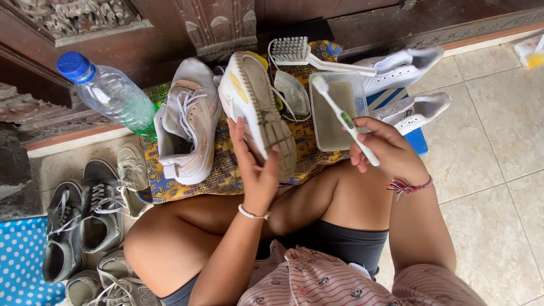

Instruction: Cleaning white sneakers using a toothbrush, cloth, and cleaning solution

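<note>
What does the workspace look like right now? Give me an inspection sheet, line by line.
Surface: patterned yellow and blue cloth spread over a tiled floor.
Job's things: white sneaker turned sole-up; toothbrush over a clear tub of cleaner.
Clutter: grey-pink sneaker, scrub brush, water bottle, white sneaker pair, grey shoes on the floor.
Grippers: left hand holds the sole-up sneaker at one end; right hand grips the toothbrush handle.
Cables: nothing seen.
Surroundings: carved dark wooden furniture behind, blue dotted mat in the corner.
</note>
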